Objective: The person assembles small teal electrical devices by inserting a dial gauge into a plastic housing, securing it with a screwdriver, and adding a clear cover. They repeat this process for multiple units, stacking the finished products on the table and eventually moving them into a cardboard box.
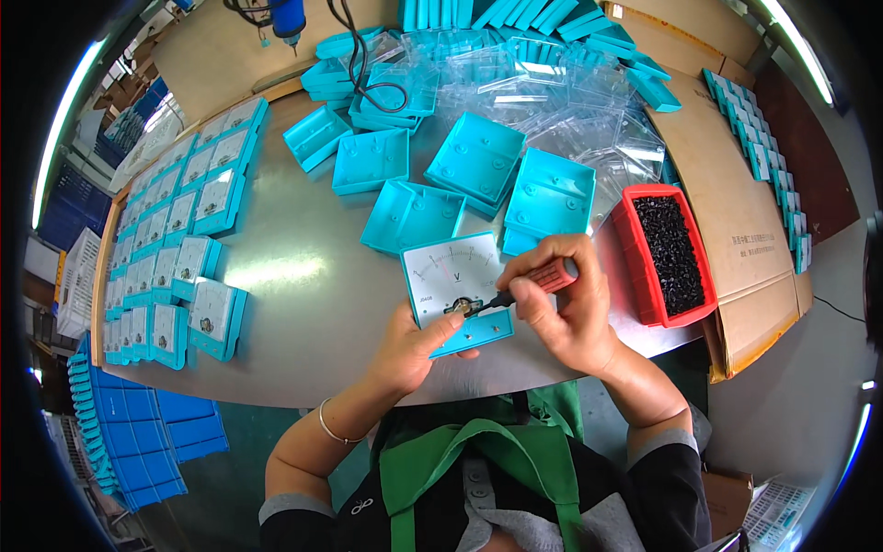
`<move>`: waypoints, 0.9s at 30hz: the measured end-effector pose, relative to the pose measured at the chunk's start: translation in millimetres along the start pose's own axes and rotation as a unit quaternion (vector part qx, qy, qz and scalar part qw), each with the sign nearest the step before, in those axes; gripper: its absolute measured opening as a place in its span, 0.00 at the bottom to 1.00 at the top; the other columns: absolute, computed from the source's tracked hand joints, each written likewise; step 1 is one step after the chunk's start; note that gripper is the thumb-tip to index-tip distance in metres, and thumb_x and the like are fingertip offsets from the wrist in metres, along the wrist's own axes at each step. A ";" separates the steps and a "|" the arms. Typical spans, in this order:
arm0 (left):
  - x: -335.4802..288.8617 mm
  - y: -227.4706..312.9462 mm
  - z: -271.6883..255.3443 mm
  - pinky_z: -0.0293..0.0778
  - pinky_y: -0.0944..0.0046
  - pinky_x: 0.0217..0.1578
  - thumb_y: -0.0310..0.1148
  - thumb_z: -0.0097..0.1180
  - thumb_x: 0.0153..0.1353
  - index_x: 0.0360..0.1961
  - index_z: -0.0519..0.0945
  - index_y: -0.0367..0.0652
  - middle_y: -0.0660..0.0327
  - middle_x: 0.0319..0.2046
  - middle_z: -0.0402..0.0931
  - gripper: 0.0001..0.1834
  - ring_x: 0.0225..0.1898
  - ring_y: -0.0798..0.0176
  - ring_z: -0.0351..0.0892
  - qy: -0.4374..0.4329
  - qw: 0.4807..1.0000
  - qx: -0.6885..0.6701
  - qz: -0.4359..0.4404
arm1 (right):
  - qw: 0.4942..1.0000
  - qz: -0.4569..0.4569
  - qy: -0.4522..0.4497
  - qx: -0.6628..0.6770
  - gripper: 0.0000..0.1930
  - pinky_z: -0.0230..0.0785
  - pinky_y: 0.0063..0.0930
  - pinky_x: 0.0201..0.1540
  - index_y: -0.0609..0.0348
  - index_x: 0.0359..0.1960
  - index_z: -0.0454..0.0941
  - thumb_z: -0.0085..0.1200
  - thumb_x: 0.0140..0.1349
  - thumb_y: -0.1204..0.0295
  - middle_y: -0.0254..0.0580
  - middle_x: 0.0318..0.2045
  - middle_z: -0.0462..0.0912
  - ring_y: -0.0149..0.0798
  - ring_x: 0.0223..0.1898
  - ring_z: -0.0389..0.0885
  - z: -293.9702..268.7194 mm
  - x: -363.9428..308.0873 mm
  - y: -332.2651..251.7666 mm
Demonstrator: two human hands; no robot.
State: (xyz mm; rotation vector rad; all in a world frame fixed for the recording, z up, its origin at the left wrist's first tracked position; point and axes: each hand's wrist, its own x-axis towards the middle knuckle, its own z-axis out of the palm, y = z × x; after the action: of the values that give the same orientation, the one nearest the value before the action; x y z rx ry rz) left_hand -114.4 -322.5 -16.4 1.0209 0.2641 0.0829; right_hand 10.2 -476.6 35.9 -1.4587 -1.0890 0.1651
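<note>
A panel voltmeter (455, 266) with a white dial and a turquoise base is gripped along its lower left by my left hand (411, 348). The left thumb lies on its front beside the meter movement, and the other fingers go behind it. Closed round a screwdriver (553, 276) with a red handle is my right hand (572, 308). The dark shaft points left and down to the movement at the dial's lower middle; whether the tip touches a screw is too small to tell. Several open turquoise housings (414, 214) lie just beyond the meter.
Rows of meters (213, 198) stand at the left of the metal table (276, 340). A red bin (633, 216) of small black parts is at the right, beside cardboard (750, 267). Clear covers (589, 129) are piled at the back. A blue power screwdriver (288, 20) hangs there with its cable.
</note>
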 end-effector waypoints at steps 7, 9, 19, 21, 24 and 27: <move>2.8 -6.4 0.2 0.81 0.61 0.33 0.29 0.52 0.62 0.51 0.68 0.33 0.56 0.42 0.75 0.18 0.38 0.64 0.78 -0.019 0.996 0.089 0.021 | 0.997 -0.043 -0.019 -0.056 0.16 0.72 0.28 0.26 0.62 0.41 0.63 0.59 0.57 0.77 0.45 0.28 0.79 0.39 0.28 0.83 -1.3 -4.6 6.8; 2.9 -5.3 -1.0 0.81 0.62 0.34 0.29 0.52 0.62 0.51 0.68 0.33 0.57 0.42 0.75 0.18 0.38 0.65 0.78 -0.045 0.992 0.116 0.014 | 0.999 0.033 -0.031 -0.017 0.15 0.70 0.26 0.24 0.62 0.40 0.62 0.57 0.59 0.74 0.43 0.27 0.79 0.33 0.25 0.81 -8.5 -0.3 5.6; 21.8 3.8 -12.5 0.81 0.60 0.32 0.30 0.57 0.59 0.48 0.72 0.33 0.53 0.41 0.77 0.17 0.38 0.60 0.80 -0.021 0.999 -0.014 0.020 | 0.992 0.059 0.108 0.012 0.07 0.68 0.22 0.32 0.63 0.37 0.68 0.49 0.58 0.78 0.36 0.26 0.74 0.28 0.28 0.74 -60.0 51.3 -2.1; 21.7 8.0 -14.0 0.81 0.59 0.30 0.30 0.57 0.59 0.48 0.71 0.34 0.53 0.41 0.77 0.18 0.38 0.58 0.80 -0.006 1.000 -0.030 -0.002 | 0.946 0.029 0.096 -0.309 0.07 0.68 0.25 0.33 0.65 0.35 0.70 0.47 0.53 0.82 0.42 0.28 0.77 0.31 0.29 0.76 -109.9 78.4 34.4; 24.0 10.9 -11.4 0.81 0.58 0.29 0.30 0.57 0.59 0.49 0.70 0.34 0.54 0.42 0.76 0.18 0.38 0.59 0.80 -0.002 0.999 -0.033 -0.008 | 0.787 0.022 0.061 -0.614 0.27 0.72 0.39 0.43 0.63 0.52 0.71 0.61 0.48 0.70 0.54 0.44 0.76 0.50 0.40 0.79 -176.9 89.4 115.5; 23.6 10.4 -15.6 0.81 0.58 0.29 0.30 0.56 0.59 0.50 0.69 0.35 0.54 0.42 0.76 0.19 0.38 0.59 0.80 0.002 0.999 -0.035 -0.001 | 0.795 0.217 0.060 -0.563 0.41 0.71 0.41 0.48 0.63 0.60 0.64 0.68 0.42 0.62 0.58 0.49 0.72 0.52 0.45 0.78 -200.1 100.8 140.6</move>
State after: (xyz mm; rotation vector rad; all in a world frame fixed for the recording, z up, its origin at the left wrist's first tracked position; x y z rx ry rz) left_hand -95.1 -299.6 -19.5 0.9505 0.2653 0.0916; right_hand 270.1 -521.8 15.6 -2.7490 -0.6977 -0.3292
